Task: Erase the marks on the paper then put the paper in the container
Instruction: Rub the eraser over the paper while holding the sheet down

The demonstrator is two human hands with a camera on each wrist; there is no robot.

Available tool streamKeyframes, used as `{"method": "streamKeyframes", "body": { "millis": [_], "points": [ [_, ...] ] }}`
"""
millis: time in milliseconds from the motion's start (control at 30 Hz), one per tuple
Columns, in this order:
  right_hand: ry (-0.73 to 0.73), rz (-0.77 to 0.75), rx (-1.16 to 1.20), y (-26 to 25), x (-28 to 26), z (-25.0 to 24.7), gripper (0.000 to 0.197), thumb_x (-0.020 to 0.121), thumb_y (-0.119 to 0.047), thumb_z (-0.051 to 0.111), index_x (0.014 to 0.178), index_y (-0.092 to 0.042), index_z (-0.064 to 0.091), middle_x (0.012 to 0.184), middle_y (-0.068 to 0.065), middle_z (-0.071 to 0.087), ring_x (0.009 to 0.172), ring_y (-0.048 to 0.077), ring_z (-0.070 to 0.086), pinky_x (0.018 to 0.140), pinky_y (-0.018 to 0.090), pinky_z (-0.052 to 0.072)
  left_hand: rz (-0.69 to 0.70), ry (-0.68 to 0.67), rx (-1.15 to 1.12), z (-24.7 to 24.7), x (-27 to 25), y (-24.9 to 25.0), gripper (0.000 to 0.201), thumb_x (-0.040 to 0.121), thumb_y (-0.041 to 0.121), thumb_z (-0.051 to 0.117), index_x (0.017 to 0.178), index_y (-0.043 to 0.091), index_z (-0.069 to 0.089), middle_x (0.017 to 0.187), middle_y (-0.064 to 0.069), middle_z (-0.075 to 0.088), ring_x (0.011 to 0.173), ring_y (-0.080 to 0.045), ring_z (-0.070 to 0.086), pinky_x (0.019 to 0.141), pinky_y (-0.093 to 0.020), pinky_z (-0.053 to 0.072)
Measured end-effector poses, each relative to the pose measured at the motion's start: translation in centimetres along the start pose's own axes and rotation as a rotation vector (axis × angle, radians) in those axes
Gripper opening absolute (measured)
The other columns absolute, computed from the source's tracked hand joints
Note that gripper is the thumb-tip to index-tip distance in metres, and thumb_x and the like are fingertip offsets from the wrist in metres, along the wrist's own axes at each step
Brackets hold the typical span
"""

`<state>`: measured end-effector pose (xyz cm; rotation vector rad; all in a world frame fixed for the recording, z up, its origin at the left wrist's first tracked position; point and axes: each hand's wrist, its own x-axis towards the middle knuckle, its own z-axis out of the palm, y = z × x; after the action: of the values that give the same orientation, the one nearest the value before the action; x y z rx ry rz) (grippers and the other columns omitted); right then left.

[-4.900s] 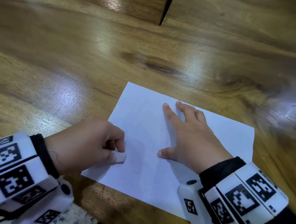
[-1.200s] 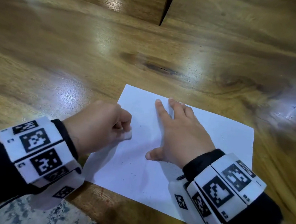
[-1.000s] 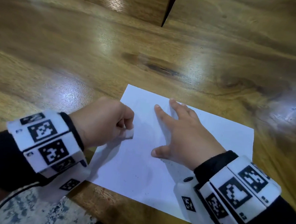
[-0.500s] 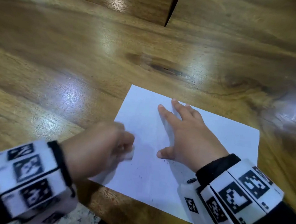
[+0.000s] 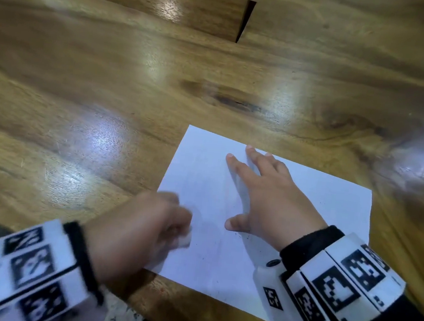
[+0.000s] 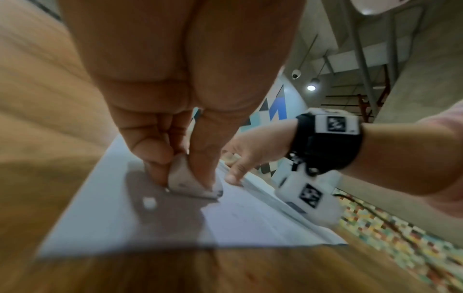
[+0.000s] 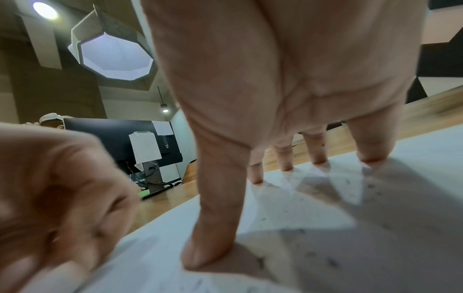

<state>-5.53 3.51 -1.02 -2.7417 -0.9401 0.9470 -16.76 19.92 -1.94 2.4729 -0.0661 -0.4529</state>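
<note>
Pinched in our left hand [image 5: 144, 231], the eraser [image 6: 192, 184] rubs the paper [image 5: 306, 195] on the counter [image 5: 82, 96]; our right hand [image 5: 266, 199] presses flat, fingers spread. We advise short strokes away from that hand, to avoid creasing.

A glossy wooden table [image 5: 87, 101] with a dark knot [image 5: 233, 101] in its grain fills the head view, and bright patches of light shine on its surface. At its far side stands a wooden panel [image 5: 194, 6] with a dark gap beside it. The right wrist view shows an octagonal ceiling light [image 7: 116, 57], a round lamp [image 7: 45, 10] and a dark monitor [image 7: 120, 138] with sheets of paper stuck to it. The left wrist view shows a speckled, many-coloured floor [image 6: 391, 232] and a blue patterned wall [image 6: 275, 109].
</note>
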Motion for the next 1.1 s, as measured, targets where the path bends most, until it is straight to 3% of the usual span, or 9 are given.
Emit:
{"method": "streamKeyframes", "body": {
  "millis": [100,300,433,600,733,833,933,1033,1100],
  "points": [
    [0.001,-0.002,-0.005,0.0,0.1,0.1,0.106,0.075,-0.044,0.074,0.148,-0.040,-0.003,0.157,-0.009,-0.017,0.144,0.019,-0.012,0.118,0.039,0.008,-0.046,-0.044,-0.024,-0.6,-0.5,-0.2,0.009,0.066,0.039,0.055,0.073,0.034,0.050,0.068,0.013,0.053,0.066,-0.001,0.052,0.062,-0.010,0.037],
    [0.001,0.009,0.000,-0.1,0.1,0.1,0.107,0.073,-0.045,0.075,0.147,-0.041,-0.003,0.157,-0.009,-0.016,0.144,0.019,-0.012,0.118,0.038,0.008,-0.049,0.230,0.058,-2.7,5.6,0.0,0.011,0.073,0.030,0.069,0.072,0.020,0.064,0.066,0.002,0.064,0.060,-0.009,0.052,0.056,-0.011,0.034],
    [-0.008,0.009,0.002,0.0,0.1,0.0,0.107,0.074,-0.044,0.074,0.148,-0.041,-0.004,0.156,-0.010,-0.017,0.144,0.019,-0.013,0.118,0.038,0.008,0.042,0.127,0.066,-0.8,1.6,-0.3,0.030,0.074,0.035,0.063,0.056,0.027,0.040,0.054,0.011,0.040,0.050,0.004,0.038,0.050,-0.011,0.025],
    [-0.004,0.004,0.002,0.0,0.0,0.0,0.107,0.074,-0.043,0.074,0.148,-0.041,-0.004,0.156,-0.009,-0.017,0.144,0.019,-0.012,0.118,0.039,0.009,-0.036,-0.028,-0.040,-0.6,-1.1,-0.5,0.011,0.065,0.039,0.056,0.068,0.030,0.051,0.065,0.014,0.052,0.065,0.002,0.052,0.062,-0.007,0.036],
    [-0.007,0.013,0.007,-0.2,0.0,0.0,0.107,0.074,-0.042,0.075,0.148,-0.041,-0.003,0.156,-0.010,-0.017,0.144,0.018,-0.012,0.118,0.039,0.009,-0.060,0.189,0.039,-2.3,3.3,0.1,0.018,0.071,0.041,0.067,0.075,0.023,0.067,0.064,0.008,0.055,0.064,-0.007,0.051,0.061,-0.015,0.037],
    [-0.010,0.015,0.014,-0.2,0.0,-0.1,0.108,0.074,-0.042,0.075,0.148,-0.042,-0.003,0.156,-0.011,-0.018,0.144,0.017,-0.013,0.118,0.038,0.009,-0.042,0.233,0.048,-1.6,3.6,0.1,0.014,0.074,0.032,0.068,0.066,0.024,0.060,0.066,0.005,0.054,0.065,-0.013,0.051,0.063,-0.027,0.040],
    [-0.013,0.014,0.017,-0.1,-0.1,-0.1,0.107,0.074,-0.042,0.075,0.148,-0.042,-0.003,0.156,-0.011,-0.018,0.144,0.017,-0.013,0.118,0.038,0.009,-0.007,0.086,-0.002,-0.6,0.3,-0.2,0.021,0.070,0.037,0.059,0.061,0.027,0.043,0.058,0.010,0.041,0.054,0.000,0.042,0.055,-0.017,0.032],
    [-0.011,0.008,0.019,-0.1,-0.1,-0.1,0.107,0.075,-0.042,0.074,0.148,-0.041,-0.004,0.156,-0.011,-0.018,0.144,0.017,-0.014,0.118,0.038,0.010,-0.057,-0.065,-0.067,-0.6,-1.7,-0.2,0.007,0.065,0.035,0.051,0.061,0.034,0.046,0.064,0.013,0.048,0.065,0.003,0.050,0.061,-0.010,0.035],
    [-0.009,0.009,0.012,-0.1,-0.1,0.0,0.107,0.075,-0.042,0.074,0.148,-0.041,-0.004,0.156,-0.011,-0.018,0.144,0.017,-0.013,0.118,0.038,0.010,-0.047,-0.043,-0.045,-1.0,-0.8,0.0,0.010,0.063,0.043,0.051,0.064,0.034,0.050,0.068,0.011,0.054,0.066,0.000,0.053,0.063,-0.011,0.036]
  ]
}}
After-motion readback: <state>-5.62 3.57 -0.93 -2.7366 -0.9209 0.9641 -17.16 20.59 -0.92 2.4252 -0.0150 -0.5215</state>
